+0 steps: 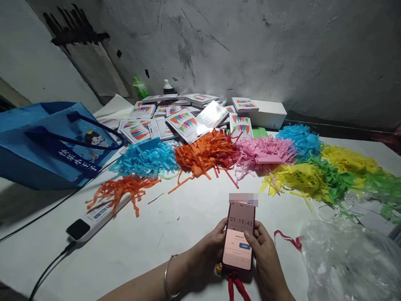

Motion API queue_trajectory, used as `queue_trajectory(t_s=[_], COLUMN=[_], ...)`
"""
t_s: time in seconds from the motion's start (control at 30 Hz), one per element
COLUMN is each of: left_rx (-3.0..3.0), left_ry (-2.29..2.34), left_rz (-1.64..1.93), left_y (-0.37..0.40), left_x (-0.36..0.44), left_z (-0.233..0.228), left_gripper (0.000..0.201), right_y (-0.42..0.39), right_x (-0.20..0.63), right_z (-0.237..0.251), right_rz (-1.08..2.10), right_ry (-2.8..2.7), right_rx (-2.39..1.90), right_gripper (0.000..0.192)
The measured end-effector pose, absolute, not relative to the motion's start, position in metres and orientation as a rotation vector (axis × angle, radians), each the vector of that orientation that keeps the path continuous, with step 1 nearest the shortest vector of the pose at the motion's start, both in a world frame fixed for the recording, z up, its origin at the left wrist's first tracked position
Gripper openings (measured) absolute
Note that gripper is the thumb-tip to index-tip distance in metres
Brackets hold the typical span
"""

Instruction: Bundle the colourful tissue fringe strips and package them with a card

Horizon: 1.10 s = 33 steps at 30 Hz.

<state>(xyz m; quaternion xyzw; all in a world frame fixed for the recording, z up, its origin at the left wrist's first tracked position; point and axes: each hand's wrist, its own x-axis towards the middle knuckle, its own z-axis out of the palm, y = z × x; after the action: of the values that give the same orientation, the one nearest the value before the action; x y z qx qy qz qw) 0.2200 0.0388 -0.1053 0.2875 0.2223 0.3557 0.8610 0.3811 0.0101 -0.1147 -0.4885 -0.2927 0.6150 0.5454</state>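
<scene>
At the far left, a blue bag (46,144) leans over at the table's edge, its handles flopped toward the middle. Next comes a white power strip (108,215) with a black plug (78,230) at its near end; loose orange strips (125,190) drape over its far end. Behind, printed packets (184,123) lie heaped against the wall, pushed back, I'd guess, to free the near tabletop (175,200). In front of them a blue bundle (147,156), then an orange bundle (205,152), sit in a row that seems sorted by colour. Below, the left hand (208,251) cups the phone (239,238) along one side, fingers closed round its edge, probably to steady it. The phone is over the near middle of the table, screen up toward the wearer, a red cord (239,288) at its foot. The right hand (266,253) grips the other edge, thumb over the screen. Beyond it are pink (266,152) and yellow (303,177) bundles, and rightmost, crumpled clear plastic (351,259).
</scene>
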Motion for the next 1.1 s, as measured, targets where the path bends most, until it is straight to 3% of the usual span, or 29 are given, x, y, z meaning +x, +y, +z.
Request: queue_trajectory(t_s=[0.33,0.5,0.8,1.1], left_rx=[0.596,0.601,0.590,0.583], left_ry=[0.342,0.367,0.417,0.425], left_rz=[0.735,0.746,0.748,0.754], left_y=[0.036,0.037,0.038,0.041], left_x=[0.219,0.218,0.219,0.218], left_z=[-0.111,-0.110,-0.106,-0.115], left_gripper=[0.076,0.074,0.073,0.068], right_y=[0.013,0.008,0.006,0.008], right_x=[0.380,0.381,0.382,0.380], right_z=[-0.131,-0.129,-0.122,-0.112], right_rz=[1.395,1.513,1.566,1.589], right_ry=[-0.732,-0.691,-0.640,-0.606], right_rx=[-1.213,-1.063,-1.047,-1.082], right_gripper=[0.052,0.061,0.056,0.038])
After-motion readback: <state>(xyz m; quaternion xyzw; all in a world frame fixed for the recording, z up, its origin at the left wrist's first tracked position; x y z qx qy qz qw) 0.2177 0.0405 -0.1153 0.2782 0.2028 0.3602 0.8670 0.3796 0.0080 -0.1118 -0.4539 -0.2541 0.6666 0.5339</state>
